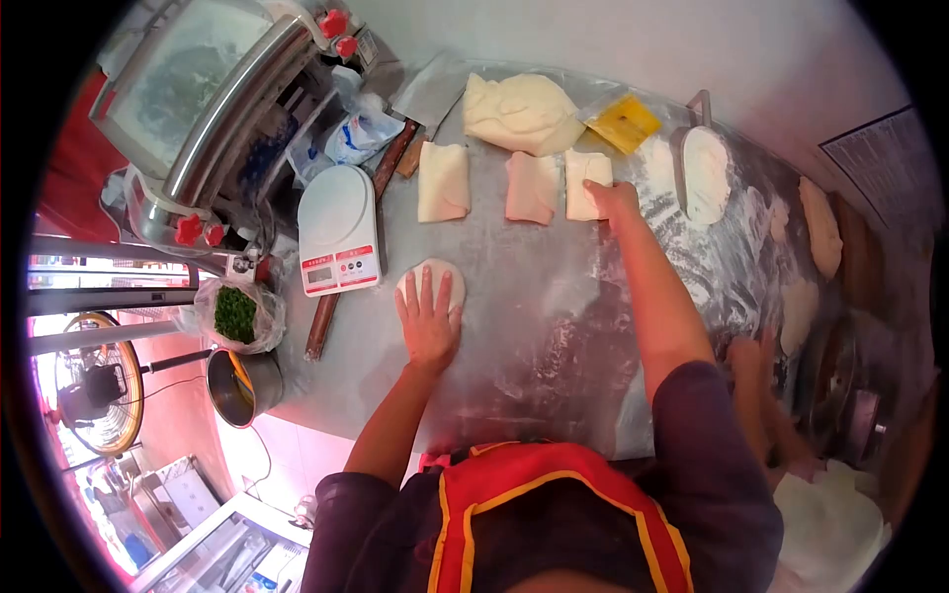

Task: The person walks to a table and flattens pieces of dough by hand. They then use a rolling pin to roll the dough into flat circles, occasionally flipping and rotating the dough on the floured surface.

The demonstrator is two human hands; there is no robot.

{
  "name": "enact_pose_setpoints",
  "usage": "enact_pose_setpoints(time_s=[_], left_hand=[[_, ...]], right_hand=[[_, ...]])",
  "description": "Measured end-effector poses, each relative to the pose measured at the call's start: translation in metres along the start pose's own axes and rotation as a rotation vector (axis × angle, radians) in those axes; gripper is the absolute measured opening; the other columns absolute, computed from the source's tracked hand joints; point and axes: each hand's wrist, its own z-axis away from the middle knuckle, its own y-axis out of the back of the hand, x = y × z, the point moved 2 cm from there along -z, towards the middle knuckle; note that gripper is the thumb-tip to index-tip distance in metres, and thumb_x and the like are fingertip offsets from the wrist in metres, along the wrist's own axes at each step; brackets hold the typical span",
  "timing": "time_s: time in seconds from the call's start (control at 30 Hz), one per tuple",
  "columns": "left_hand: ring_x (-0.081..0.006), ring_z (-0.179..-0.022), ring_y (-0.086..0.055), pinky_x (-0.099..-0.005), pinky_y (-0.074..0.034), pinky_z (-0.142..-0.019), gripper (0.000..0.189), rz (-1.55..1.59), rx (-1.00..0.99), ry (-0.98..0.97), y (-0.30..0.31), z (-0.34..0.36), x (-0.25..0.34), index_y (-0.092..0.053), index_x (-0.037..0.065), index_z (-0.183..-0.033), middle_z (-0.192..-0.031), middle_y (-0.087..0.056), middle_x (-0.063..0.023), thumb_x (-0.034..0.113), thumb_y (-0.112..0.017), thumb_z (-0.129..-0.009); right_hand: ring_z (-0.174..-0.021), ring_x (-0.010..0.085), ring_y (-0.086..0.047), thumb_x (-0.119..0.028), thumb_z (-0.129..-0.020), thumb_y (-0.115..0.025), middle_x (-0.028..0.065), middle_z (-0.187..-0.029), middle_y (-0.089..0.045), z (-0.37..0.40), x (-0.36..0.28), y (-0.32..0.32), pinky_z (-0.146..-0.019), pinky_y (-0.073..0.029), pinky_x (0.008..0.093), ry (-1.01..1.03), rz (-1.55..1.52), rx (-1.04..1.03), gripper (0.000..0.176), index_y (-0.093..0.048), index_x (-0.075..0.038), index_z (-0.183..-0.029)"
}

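Observation:
My left hand (427, 318) lies flat with fingers spread on a round, flattened piece of dough (454, 285). Farther along the metal table, my right hand (617, 205) grips the lower right edge of a folded dough rectangle (587, 163); one digit lies on top and the other fingers are mostly hidden. Just left of it is a second folded dough rectangle (532, 186), and a third dough rectangle (443, 183) rests farther left. Behind them sits a big mound of dough (522, 111).
A white kitchen scale (339, 229) stands left, over a wooden rolling pin (321, 324). Beyond it is a dough-rolling machine (213, 109). Chopped greens (235, 314) and a metal pot (240, 390) flank the left edge. Flour fills a long scoop (706, 176). Another person's arm (749, 390) reaches in at right.

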Motion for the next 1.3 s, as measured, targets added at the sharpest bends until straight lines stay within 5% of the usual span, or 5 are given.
enact_pose_setpoints(time_s=[0.27,0.37,0.53,0.87,1.3], left_hand=[[-0.0433,-0.141,-0.027,-0.0612,-0.019,-0.114,0.065,-0.029,0.000,-0.065,-0.003,-0.011,-0.014,-0.040,0.019,-0.148,-0.154,-0.033,-0.0145,0.028,-0.066,-0.089],[-0.0437,-0.141,-0.027,-0.0612,-0.017,-0.115,0.064,-0.030,-0.003,-0.043,-0.002,-0.010,-0.009,-0.040,0.019,-0.148,-0.155,-0.032,-0.0156,0.028,-0.064,-0.090],[-0.0398,-0.147,-0.019,-0.0573,-0.016,-0.117,0.063,0.072,0.035,-0.094,-0.007,-0.003,0.026,-0.036,0.007,-0.148,-0.156,-0.029,-0.0190,0.024,-0.059,-0.092],[-0.0348,-0.145,-0.027,-0.0462,-0.019,-0.119,0.059,0.397,-0.177,-0.388,-0.041,0.046,0.129,-0.034,0.002,-0.148,-0.155,-0.031,-0.0204,0.021,-0.052,-0.094],[-0.0289,-0.151,-0.014,-0.0492,-0.009,-0.121,0.065,0.099,-0.316,-0.415,-0.052,0.028,0.140,-0.023,0.002,-0.153,-0.161,-0.019,-0.0169,0.031,-0.039,-0.097]], right_hand=[[-0.084,0.0276,-0.068,-0.018,-0.071,-0.083,0.0179,-0.102,-0.068,0.044,0.045,0.060,-0.069,-0.055,0.0381,0.007,-0.227,-0.032,0.054,-0.056,0.005,-0.112],[-0.096,0.0343,-0.065,-0.024,-0.074,-0.081,0.0222,-0.110,-0.065,0.079,0.101,0.096,-0.080,-0.052,0.0426,0.115,0.190,0.096,0.057,-0.054,0.004,-0.115],[-0.119,0.0468,-0.048,-0.011,-0.092,-0.053,0.0296,-0.130,-0.051,0.102,0.102,0.086,-0.103,-0.037,0.0510,0.913,0.496,0.278,0.045,-0.046,0.004,-0.134],[-0.137,0.0457,-0.033,-0.024,-0.095,-0.052,0.0328,-0.148,-0.033,0.286,0.139,0.002,-0.113,-0.025,0.0509,0.579,0.302,0.059,0.057,-0.037,0.004,-0.143],[-0.143,0.0443,-0.024,-0.036,-0.102,-0.036,0.0251,-0.153,-0.031,0.253,0.132,-0.016,-0.115,-0.014,0.0606,0.742,0.561,0.029,0.061,-0.029,0.002,-0.149]])
